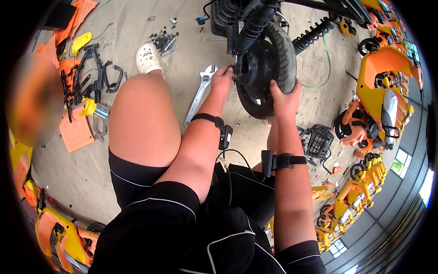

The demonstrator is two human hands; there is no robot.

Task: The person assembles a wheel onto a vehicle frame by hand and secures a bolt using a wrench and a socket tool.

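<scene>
A black wheel hub (251,68) with a thick rubber tyre (285,59) hangs under a vehicle's dark frame, between coil shock absorbers (310,36). My left hand (221,80) is closed at the hub's left side, by the axle at the foot of a shock; what its fingertips pinch is too small to make out. My right hand (285,98) grips the tyre low on its right side, thumb toward the hub. A large silver adjustable wrench (197,98) lies on the floor just left of my left forearm.
Small fasteners (162,42) lie on the concrete floor (123,36). Frame parts (89,73) and orange panels (73,130) lie at left. Yellow scooters (378,91) line the right. A black basket-like part (319,139) lies beside my right forearm. My bent left leg (137,118) borders the workspace.
</scene>
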